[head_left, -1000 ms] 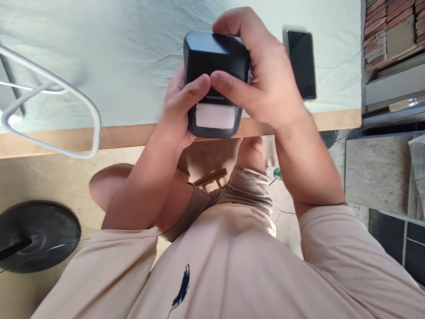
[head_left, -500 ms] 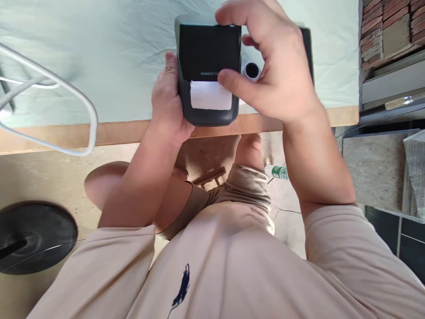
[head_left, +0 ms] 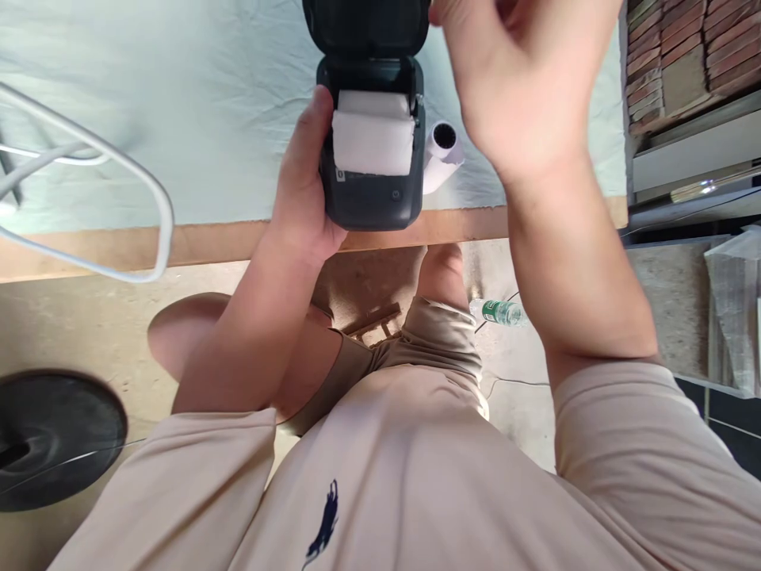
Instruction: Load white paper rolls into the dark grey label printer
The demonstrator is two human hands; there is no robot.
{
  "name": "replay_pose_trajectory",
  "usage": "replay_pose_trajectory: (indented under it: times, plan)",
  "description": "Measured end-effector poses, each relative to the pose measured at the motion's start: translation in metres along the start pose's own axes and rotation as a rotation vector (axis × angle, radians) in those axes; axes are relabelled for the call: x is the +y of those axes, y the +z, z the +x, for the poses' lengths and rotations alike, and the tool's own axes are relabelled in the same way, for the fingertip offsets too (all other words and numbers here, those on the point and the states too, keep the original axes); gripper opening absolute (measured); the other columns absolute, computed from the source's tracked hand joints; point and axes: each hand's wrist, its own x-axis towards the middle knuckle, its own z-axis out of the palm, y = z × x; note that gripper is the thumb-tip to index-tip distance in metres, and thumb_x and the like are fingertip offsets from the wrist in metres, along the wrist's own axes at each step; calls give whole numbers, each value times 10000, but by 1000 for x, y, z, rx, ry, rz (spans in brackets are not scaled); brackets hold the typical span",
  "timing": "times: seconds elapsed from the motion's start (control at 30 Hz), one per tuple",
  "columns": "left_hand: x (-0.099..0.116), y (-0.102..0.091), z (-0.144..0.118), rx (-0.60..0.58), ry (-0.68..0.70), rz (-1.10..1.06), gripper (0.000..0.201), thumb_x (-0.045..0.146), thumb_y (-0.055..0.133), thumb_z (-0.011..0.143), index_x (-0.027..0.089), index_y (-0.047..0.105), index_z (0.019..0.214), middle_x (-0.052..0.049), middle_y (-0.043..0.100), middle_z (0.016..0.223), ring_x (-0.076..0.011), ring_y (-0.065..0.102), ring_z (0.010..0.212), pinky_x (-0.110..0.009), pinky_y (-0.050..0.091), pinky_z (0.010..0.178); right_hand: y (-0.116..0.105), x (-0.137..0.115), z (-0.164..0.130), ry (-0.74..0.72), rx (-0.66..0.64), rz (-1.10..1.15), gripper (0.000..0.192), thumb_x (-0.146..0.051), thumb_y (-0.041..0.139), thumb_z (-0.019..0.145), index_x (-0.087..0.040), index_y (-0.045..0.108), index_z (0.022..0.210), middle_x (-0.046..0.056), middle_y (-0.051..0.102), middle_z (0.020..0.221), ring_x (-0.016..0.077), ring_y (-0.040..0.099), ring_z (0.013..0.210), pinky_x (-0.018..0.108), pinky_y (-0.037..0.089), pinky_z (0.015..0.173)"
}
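The left hand (head_left: 303, 198) grips a dark label printer (head_left: 369, 182) from its left side, thumb along the casing edge, steadying it over the near edge of the counter (head_left: 208, 242). The printer's lid (head_left: 365, 28) stands swung up, exposing a white paper roll (head_left: 372, 135) seated in the bay; the one-sided grip leaves that bay unobstructed. The right hand (head_left: 523, 79) hovers raised just beside the lid, its fingers loosely curled and holding nothing visible, though their tips leave the frame. A spare paper roll (head_left: 441, 155) lies on the pale cloth (head_left: 178, 119) just right of the printer, within reach. A white cable (head_left: 143, 182) loops well apart at left.
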Motion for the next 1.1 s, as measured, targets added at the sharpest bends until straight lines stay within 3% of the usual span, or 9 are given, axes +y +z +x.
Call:
replay_pose_trajectory:
  times: [0.13,0.3,0.47,0.53,0.63,0.73,0.87,1.0,1.1]
  plan:
    - [-5,-2,0,29,38,12,413,305,345,1095,156,705,959,-49,740,934,-240,704,1256,-375,629,1036,-3,-14,-2,-221,-231,-429,243,-211,627,873,-166,744,1081,28,763,1030,231,740,933,429,574,964]
    - [-7,-8,-2,30,51,70,300,296,444,1073,167,696,974,-36,753,1028,-178,714,1086,-276,602,972,-5,-46,-2,-71,-500,-816,496,-269,716,815,-284,674,1309,78,713,1259,467,657,1231,633,555,982]
    - [-8,-12,-3,40,7,204,133,417,594,977,372,690,896,40,767,1029,-246,541,1432,-335,559,1108,5,-51,5,-78,-530,-930,381,-258,763,775,-230,731,1153,135,725,1156,524,695,1093,676,553,876]
    - [-8,-11,-4,58,12,229,91,418,623,952,389,699,911,52,772,1087,-260,452,1530,-367,516,1187,2,-47,6,-84,-523,-867,428,-182,759,736,-237,736,1159,111,741,1111,514,688,1127,672,547,908]
    - [-7,-10,-3,49,13,201,179,395,560,996,315,714,952,7,750,1202,-296,470,1530,-413,453,1261,-12,-38,1,-102,-495,-543,569,-98,660,711,-225,706,1264,39,752,1045,357,716,1117,516,544,984]
    - [-6,-10,-2,48,-6,184,203,360,542,1015,256,711,971,-50,731,1176,-326,532,1478,-485,412,1291,-23,-29,-10,-68,-362,-135,524,-152,620,749,-124,673,1270,29,738,1046,172,731,906,245,444,662]
    - [-7,-6,-2,72,-9,183,244,350,507,1024,288,694,881,-26,764,1126,-295,512,1490,-447,423,1279,-19,-6,-21,-61,-145,291,346,-171,570,746,-149,639,1084,11,706,1067,76,622,708,241,295,539]
    - [-7,-2,-2,53,-2,170,326,405,428,1046,308,718,930,-29,793,1049,-306,516,1478,-506,472,1229,-18,49,-25,222,85,396,500,-443,247,868,-278,522,1252,56,687,1081,104,350,509,301,203,470]
    - [-6,-2,-2,36,-2,138,363,423,417,1040,311,746,934,-43,796,1025,-315,554,1446,-499,516,1183,-20,97,-32,314,-66,265,708,-505,63,869,-242,408,1429,149,629,1340,173,573,712,346,344,540]
